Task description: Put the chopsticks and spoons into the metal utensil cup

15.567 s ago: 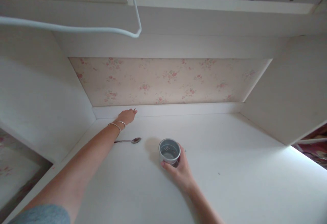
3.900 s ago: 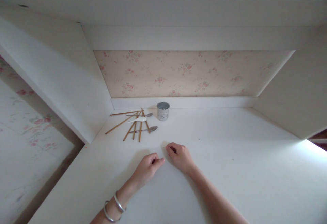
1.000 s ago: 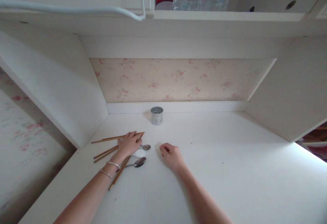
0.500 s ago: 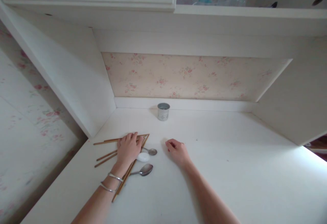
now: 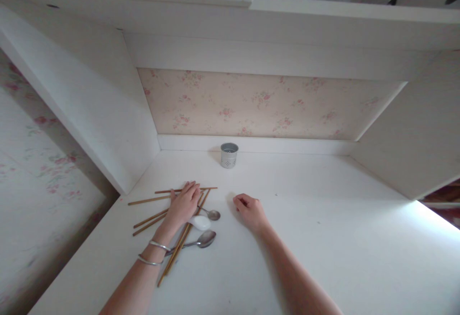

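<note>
My left hand [image 5: 182, 206], with two silver bangles on the wrist, lies flat with fingers spread on a scatter of wooden chopsticks [image 5: 147, 199] on the white desk [image 5: 323, 238]. Beside it lie a white ceramic spoon [image 5: 200, 222], a small metal spoon [image 5: 213, 215] and a larger metal spoon [image 5: 205, 239]. My right hand [image 5: 249, 209] rests on the desk to the right with its fingers curled in, holding nothing. A small perforated metal cup [image 5: 229, 154] stands upright at the back by the wall, well beyond both hands.
The desk sits in a white alcove with a side panel [image 5: 89, 109] on the left and another on the right. Floral wallpaper [image 5: 266, 104] covers the back. A shelf [image 5: 323, 13] above holds a red can and plastic-wrapped bottles.
My left hand has shifted slightly over the chopsticks, and one chopstick now lies further out past my fingertips. My right hand has stayed put. The view has swung a little.
</note>
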`<state>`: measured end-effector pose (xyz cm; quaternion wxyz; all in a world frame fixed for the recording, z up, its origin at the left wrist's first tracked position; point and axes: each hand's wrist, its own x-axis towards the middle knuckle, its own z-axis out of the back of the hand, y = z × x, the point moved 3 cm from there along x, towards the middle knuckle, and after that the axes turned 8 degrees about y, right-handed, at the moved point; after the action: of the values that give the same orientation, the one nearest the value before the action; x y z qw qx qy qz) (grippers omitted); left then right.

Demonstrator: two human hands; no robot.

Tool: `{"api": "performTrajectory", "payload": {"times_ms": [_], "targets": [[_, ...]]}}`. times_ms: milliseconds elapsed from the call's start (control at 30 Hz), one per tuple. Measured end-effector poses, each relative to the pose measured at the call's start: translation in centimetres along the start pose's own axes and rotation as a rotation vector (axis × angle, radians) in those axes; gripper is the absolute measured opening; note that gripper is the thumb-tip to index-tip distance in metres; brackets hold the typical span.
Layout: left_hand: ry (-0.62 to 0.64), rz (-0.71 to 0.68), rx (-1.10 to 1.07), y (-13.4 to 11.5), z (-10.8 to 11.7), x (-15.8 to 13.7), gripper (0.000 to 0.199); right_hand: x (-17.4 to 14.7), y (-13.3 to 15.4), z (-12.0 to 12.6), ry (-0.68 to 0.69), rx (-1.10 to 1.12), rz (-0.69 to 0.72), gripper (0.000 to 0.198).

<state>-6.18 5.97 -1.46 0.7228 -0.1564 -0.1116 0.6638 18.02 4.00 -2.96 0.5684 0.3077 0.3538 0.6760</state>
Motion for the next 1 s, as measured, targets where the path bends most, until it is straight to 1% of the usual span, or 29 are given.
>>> {"api": "performTrajectory", "payload": {"times_ms": [67, 133, 200, 267, 333, 400, 500, 567, 633, 700, 767, 833, 1000], "targets": [[-0.113, -0.031, -0.068, -0.3, 1.2, -0.5, 0.042, 0.0, 0.1, -0.1, -0.008, -0.004, -0.006, 0.034], [-0.21, -0.103, -0.146, -0.6, 2.4, -1.7, 0.041, 0.2, 0.2, -0.2, -0.01, -0.01, -0.014, 0.034], [-0.241, -0.153, -0.224, -0.5, 3.2, -3.3, 0.04, 0.6, 0.2, -0.2, -0.001, -0.02, -0.023, 0.033], [-0.214, -0.137, -0.271, 0.1, 3.5, -4.8, 0.038, 1.4, 0.5, 0.0, 0.021, -0.041, -0.037, 0.031], [-0.176, -0.075, -0.28, 1.4, 3.5, -6.1, 0.036, 2.6, 1.2, 0.3, 0.043, -0.081, -0.042, 0.031], [-0.155, 0.005, -0.262, 2.8, 3.3, -6.8, 0.035, 4.2, 2.5, 0.9, 0.049, -0.14, -0.031, 0.041], [-0.136, 0.105, -0.26, 4.6, 2.8, -6.9, 0.035, 7.4, 5.0, 1.7, 0.024, -0.246, -0.01, 0.057], [-0.117, 0.111, -0.329, 5.0, 2.5, -6.6, 0.033, 9.7, 6.5, 2.1, -0.01, -0.311, -0.017, 0.062], [-0.106, 0.092, -0.419, 5.0, 2.2, -6.2, 0.031, 11.6, 7.4, 2.3, -0.047, -0.367, -0.047, 0.06], [-0.104, 0.089, -0.473, 4.9, 2.2, -6.1, 0.031, 12.9, 7.9, 2.5, -0.08, -0.414, -0.08, 0.051], [-0.09, 0.1, -0.486, 4.8, 2.3, -6.0, 0.031, 13.5, 8.1, 2.6, -0.11, -0.449, -0.1, 0.038], [-0.068, 0.101, -0.497, 4.8, 2.3, -6.0, 0.031, 13.5, 8.1, 2.7, -0.144, -0.473, -0.104, 0.03], [-0.041, 0.068, -0.594, 5.1, 2.2, -5.8, 0.033, 11.7, 8.2, 3.6, -0.239, -0.472, -0.042, 0.028]]}}
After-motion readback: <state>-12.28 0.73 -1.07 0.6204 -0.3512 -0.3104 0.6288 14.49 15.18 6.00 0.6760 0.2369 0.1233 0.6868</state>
